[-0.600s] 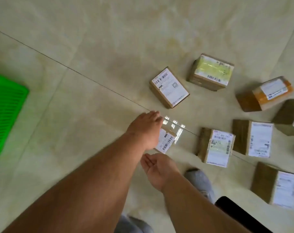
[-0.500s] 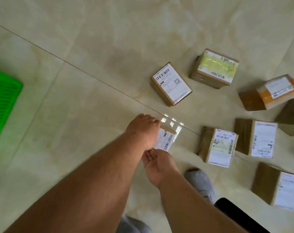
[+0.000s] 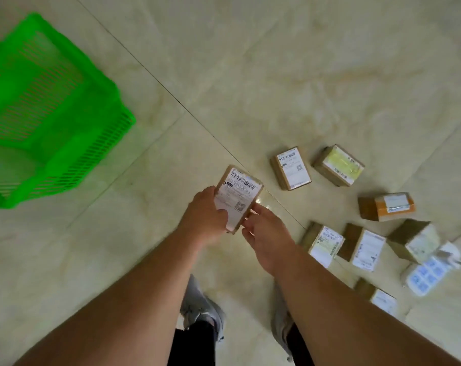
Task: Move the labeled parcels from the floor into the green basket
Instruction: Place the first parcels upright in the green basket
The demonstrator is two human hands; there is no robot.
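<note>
Head view: left hand [image 3: 205, 220] holds parcel [image 3: 238, 194] pointing lengthwise away

A: How many brown boxes are there?
B: Eight. One box [image 3: 237, 199] is in the left hand [image 3: 205, 220]. Seven more boxes [image 3: 290, 169] [image 3: 338, 165] [image 3: 386, 206] [image 3: 321, 243] [image 3: 361, 248] [image 3: 414, 240] [image 3: 377, 297] lie to the right of the right hand [image 3: 266, 239].
A: And baskets?
B: One green basket [image 3: 65, 128], well off to the left of the left hand.
A: Anything else?
B: One white packet [image 3: 430, 273] with blue squares, two hands, and two grey shoes [image 3: 200, 307] [image 3: 279, 323].
</note>
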